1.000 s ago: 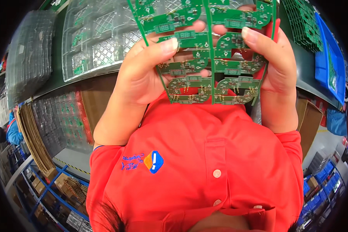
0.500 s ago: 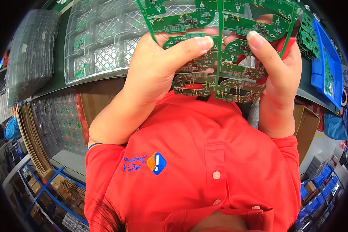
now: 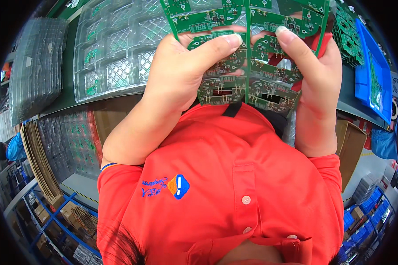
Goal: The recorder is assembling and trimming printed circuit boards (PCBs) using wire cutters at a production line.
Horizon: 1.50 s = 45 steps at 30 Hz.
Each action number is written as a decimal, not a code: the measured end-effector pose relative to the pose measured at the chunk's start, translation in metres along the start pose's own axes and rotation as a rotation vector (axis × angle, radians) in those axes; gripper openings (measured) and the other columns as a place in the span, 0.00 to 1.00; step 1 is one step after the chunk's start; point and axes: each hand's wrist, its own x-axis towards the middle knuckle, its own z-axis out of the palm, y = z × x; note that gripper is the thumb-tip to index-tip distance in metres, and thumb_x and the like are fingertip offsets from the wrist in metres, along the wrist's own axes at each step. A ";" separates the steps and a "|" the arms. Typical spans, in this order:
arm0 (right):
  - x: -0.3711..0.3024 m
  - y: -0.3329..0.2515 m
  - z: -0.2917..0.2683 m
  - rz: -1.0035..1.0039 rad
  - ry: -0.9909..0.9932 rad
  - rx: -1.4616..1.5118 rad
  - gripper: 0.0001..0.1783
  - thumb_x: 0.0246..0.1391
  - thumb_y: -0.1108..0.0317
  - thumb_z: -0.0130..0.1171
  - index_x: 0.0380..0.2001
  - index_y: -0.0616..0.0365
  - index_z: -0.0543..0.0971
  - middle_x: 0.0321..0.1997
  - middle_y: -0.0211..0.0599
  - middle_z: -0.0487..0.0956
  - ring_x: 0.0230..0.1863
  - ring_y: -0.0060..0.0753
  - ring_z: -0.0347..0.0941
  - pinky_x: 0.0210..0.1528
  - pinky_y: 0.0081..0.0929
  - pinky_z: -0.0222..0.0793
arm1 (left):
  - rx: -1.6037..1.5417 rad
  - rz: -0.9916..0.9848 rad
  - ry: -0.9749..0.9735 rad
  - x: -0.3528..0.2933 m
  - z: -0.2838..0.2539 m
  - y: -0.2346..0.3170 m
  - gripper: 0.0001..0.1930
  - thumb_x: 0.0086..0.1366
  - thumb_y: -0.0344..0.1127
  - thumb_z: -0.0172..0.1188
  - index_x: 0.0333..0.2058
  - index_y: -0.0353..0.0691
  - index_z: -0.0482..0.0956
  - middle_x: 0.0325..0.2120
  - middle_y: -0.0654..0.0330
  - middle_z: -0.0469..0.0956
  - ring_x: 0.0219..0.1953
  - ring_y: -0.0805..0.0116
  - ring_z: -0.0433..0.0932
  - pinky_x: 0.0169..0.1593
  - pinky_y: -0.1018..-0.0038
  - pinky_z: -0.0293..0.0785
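Observation:
Both hands grip a panel of green circuit boards (image 3: 266,45) at the top middle, held up in front of my red shirt. The panel has cut-out gaps, small components and a central rail. My left hand (image 3: 174,68) closes on its left side, thumb flat on the near face and fingers behind, partly seen through the gaps. On the right side my right hand (image 3: 316,66) does the same, thumb pressed near the middle. A red object (image 3: 324,45) shows between the panel and my right palm; most of it is hidden and its kind is unclear. The panel's top runs out of view.
Clear plastic trays (image 3: 117,55) with compartments, some holding small green boards, lie on the dark green table. A stack of clear trays (image 3: 37,66) stands far left. At right are stacked green boards (image 3: 347,37) and a blue bin (image 3: 371,66). Cardboard (image 3: 351,148) stands below.
The panel and both hands have shifted slightly left and up. More of the shirt's lower edge and a dark strap now show below the panel. The grip is the same.

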 end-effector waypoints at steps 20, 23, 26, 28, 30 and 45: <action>0.009 0.004 0.004 -0.027 0.002 -0.241 0.13 0.48 0.70 0.60 0.38 0.61 0.73 0.30 0.31 0.77 0.30 0.17 0.72 0.32 0.16 0.67 | 0.039 0.152 -0.009 -0.004 0.012 -0.010 0.16 0.61 0.31 0.52 0.49 0.35 0.68 0.41 0.59 0.74 0.41 0.73 0.73 0.45 0.76 0.70; 0.021 0.007 -0.009 0.158 -0.064 0.098 0.14 0.49 0.66 0.57 0.38 0.61 0.73 0.31 0.33 0.78 0.31 0.21 0.75 0.32 0.18 0.71 | -0.215 -0.058 -0.091 -0.002 -0.002 -0.002 0.18 0.62 0.33 0.50 0.50 0.34 0.67 0.44 0.52 0.73 0.44 0.65 0.74 0.45 0.67 0.73; 0.029 0.004 -0.018 0.420 -0.134 0.379 0.14 0.50 0.65 0.55 0.39 0.62 0.73 0.31 0.36 0.79 0.28 0.22 0.76 0.29 0.19 0.73 | -0.286 -0.145 -0.165 -0.002 -0.014 0.004 0.19 0.64 0.33 0.44 0.53 0.32 0.63 0.50 0.43 0.67 0.49 0.52 0.72 0.46 0.60 0.75; 0.034 0.014 -0.024 0.396 -0.055 0.420 0.15 0.52 0.65 0.53 0.41 0.62 0.73 0.32 0.39 0.79 0.27 0.25 0.76 0.27 0.20 0.74 | -0.274 -0.137 -0.166 -0.002 -0.020 0.004 0.21 0.64 0.36 0.43 0.53 0.32 0.62 0.51 0.40 0.66 0.50 0.49 0.70 0.47 0.59 0.74; 0.042 0.020 -0.038 0.417 -0.226 0.604 0.15 0.50 0.67 0.55 0.40 0.64 0.74 0.36 0.42 0.79 0.35 0.27 0.76 0.36 0.23 0.74 | -0.432 -0.171 -0.133 -0.001 -0.027 0.004 0.19 0.63 0.36 0.46 0.51 0.35 0.63 0.47 0.42 0.70 0.48 0.53 0.72 0.47 0.62 0.73; 0.087 0.027 -0.077 0.035 0.214 0.012 0.19 0.54 0.64 0.51 0.48 0.61 0.68 0.51 0.40 0.71 0.50 0.31 0.67 0.48 0.32 0.64 | -0.566 -0.146 -0.140 -0.008 -0.045 0.007 0.20 0.61 0.33 0.44 0.52 0.33 0.62 0.52 0.40 0.63 0.55 0.48 0.64 0.54 0.54 0.66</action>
